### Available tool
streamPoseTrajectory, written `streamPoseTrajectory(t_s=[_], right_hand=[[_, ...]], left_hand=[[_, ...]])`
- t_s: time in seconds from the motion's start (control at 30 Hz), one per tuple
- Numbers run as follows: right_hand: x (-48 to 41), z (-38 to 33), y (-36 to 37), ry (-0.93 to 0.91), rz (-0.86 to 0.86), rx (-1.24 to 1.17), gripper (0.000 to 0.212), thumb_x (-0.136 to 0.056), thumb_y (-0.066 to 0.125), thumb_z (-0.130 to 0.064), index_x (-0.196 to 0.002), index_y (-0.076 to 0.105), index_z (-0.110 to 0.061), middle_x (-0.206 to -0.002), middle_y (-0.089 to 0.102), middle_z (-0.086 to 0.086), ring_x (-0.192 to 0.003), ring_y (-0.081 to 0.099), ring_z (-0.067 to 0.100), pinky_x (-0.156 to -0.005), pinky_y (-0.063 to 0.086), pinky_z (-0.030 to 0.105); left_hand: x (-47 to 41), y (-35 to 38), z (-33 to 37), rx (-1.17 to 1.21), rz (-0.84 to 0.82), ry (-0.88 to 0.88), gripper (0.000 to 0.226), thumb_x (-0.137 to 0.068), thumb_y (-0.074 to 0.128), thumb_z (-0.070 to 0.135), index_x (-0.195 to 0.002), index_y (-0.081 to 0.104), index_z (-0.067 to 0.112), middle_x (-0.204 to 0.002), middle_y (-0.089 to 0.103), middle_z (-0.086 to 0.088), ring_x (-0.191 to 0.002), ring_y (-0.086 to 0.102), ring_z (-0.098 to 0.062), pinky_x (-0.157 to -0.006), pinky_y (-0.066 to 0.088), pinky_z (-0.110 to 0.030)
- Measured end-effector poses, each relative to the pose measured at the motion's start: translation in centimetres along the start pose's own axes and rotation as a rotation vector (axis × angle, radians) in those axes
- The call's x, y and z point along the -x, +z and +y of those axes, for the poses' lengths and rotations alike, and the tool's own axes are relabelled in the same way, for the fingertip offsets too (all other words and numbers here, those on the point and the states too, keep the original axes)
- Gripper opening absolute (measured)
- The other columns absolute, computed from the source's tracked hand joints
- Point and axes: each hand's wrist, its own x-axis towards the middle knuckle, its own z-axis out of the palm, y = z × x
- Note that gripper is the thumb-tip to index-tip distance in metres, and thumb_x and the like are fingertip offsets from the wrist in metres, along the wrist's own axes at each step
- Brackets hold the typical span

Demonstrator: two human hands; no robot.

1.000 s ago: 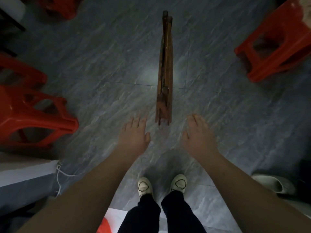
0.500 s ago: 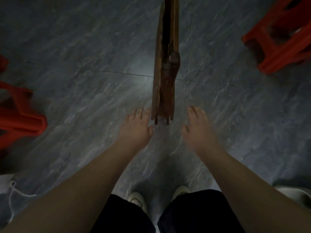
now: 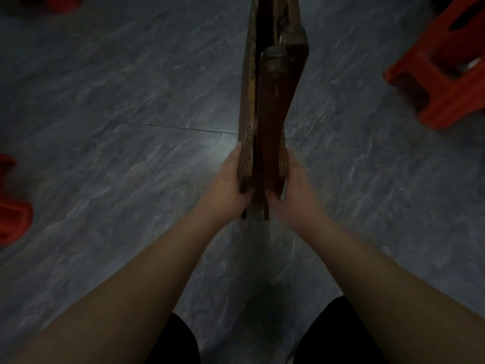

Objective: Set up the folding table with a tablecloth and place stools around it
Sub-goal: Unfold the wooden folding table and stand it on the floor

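Note:
The folded wooden table (image 3: pixel 270 95) stands on edge on the grey tiled floor, running away from me up the middle of the view. Its near end sits between my hands. My left hand (image 3: pixel 227 185) presses flat against its left face, with the thumb curled under the near corner. My right hand (image 3: pixel 294 183) clasps the right side, where the folded legs lie. A red plastic stool (image 3: pixel 441 80) stands at the right. No tablecloth is in view.
Part of another red stool (image 3: pixel 13 214) shows at the left edge, and a red shape (image 3: pixel 55 1) sits at the top left corner. Grey marbled floor tiles (image 3: pixel 131 101) surround the table. My dark trouser legs fill the bottom edge.
Both hands moved forward from open air near the table's end and closed onto its two sides. The view has come closer to the table.

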Motion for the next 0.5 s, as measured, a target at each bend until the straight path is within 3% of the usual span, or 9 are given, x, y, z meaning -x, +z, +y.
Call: streamPoseTrajectory(t_s=[0.07,0.17,0.33,0.43,0.5], right_hand=[[-0.4,-0.5,0.4,-0.006,0.016,-0.103,0.087,-0.084,0.069,-0.021,-0.155,0.021,-0.034,-0.149,0.041,-0.009,-0.138,0.040,0.005,-0.111,0.041,0.033],[-0.8,-1.3,0.4,-0.050,0.035,-0.160,0.078,-0.091,0.064,-0.014,-0.155,0.022,-0.031,-0.147,0.045,-0.010,-0.135,0.042,-0.001,-0.109,0.041,0.024],[-0.7,-1.4,0.3,-0.048,0.039,-0.232,0.078,-0.092,0.059,-0.007,-0.155,0.021,-0.031,-0.147,0.046,-0.008,-0.135,0.043,0.002,-0.110,0.044,0.035],[-0.2,-1.2,-0.4,0.008,0.068,-0.160,0.084,-0.091,0.059,-0.008,-0.156,0.015,-0.038,-0.152,0.041,-0.006,-0.135,0.046,0.012,-0.106,0.047,0.044],[0.1,-0.9,-1.3,0.035,0.088,-0.083,0.086,-0.091,0.060,-0.010,-0.156,0.013,-0.038,-0.154,0.038,-0.004,-0.136,0.045,0.016,-0.110,0.043,0.039]], left_hand=[[-0.2,-0.2,1.0,0.087,0.005,-0.004,0.086,-0.088,0.070,0.017,-0.152,0.019,0.044,-0.138,0.053,0.011,-0.125,0.052,0.002,-0.100,0.047,-0.018],[-0.4,-0.2,1.2,0.088,-0.016,-0.009,0.090,-0.090,0.068,0.016,-0.153,0.010,0.045,-0.141,0.050,0.013,-0.124,0.051,0.005,-0.096,0.044,-0.010],[-0.4,0.0,0.7,0.017,-0.044,-0.051,0.104,-0.089,0.064,0.012,-0.155,-0.010,0.044,-0.155,0.039,0.003,-0.133,0.050,-0.010,-0.108,0.047,-0.038],[-0.1,-0.5,0.9,0.016,-0.022,-0.057,0.101,-0.090,0.063,0.012,-0.156,-0.007,0.044,-0.157,0.036,0.004,-0.136,0.046,-0.011,-0.111,0.044,-0.041],[0.3,-1.3,1.0,-0.005,-0.009,-0.077,0.100,-0.090,0.061,0.013,-0.156,-0.007,0.045,-0.156,0.038,0.003,-0.133,0.049,-0.013,-0.110,0.044,-0.039]])
